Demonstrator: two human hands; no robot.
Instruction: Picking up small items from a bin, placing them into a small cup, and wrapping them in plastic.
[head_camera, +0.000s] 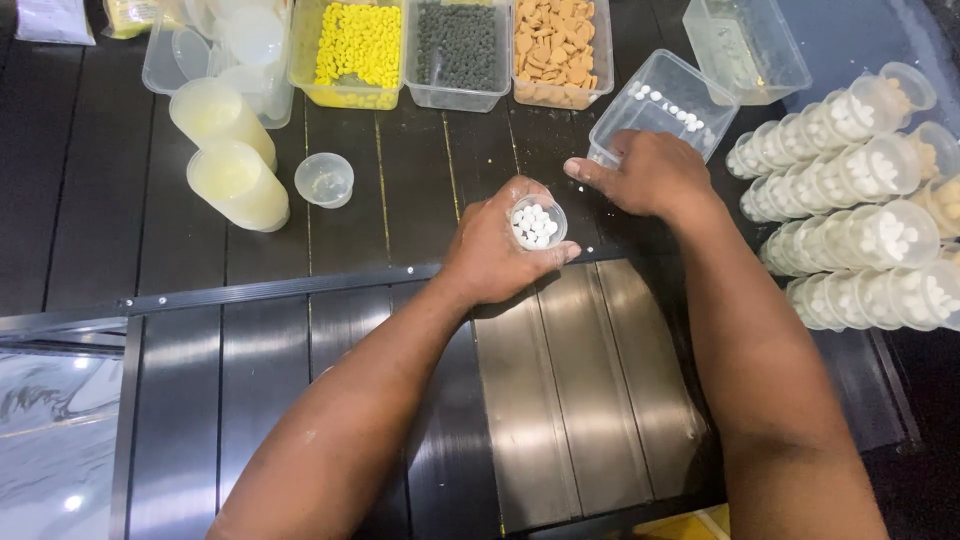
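Above the dark table (300, 330), left hand (495, 250) grips one pill-filled cup (537, 222); right hand (650, 172) clenched.

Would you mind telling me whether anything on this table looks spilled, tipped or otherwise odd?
Nothing looks spilled. The filled cups lie on their sides in stacked rows, seemingly on purpose. The left hand holds a small cup of white tablets.

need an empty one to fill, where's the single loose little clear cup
In the head view the small clear cup stands alone on the dark table, left of centre, just right of two lying stacks of cups and below the tub of yellow pieces.
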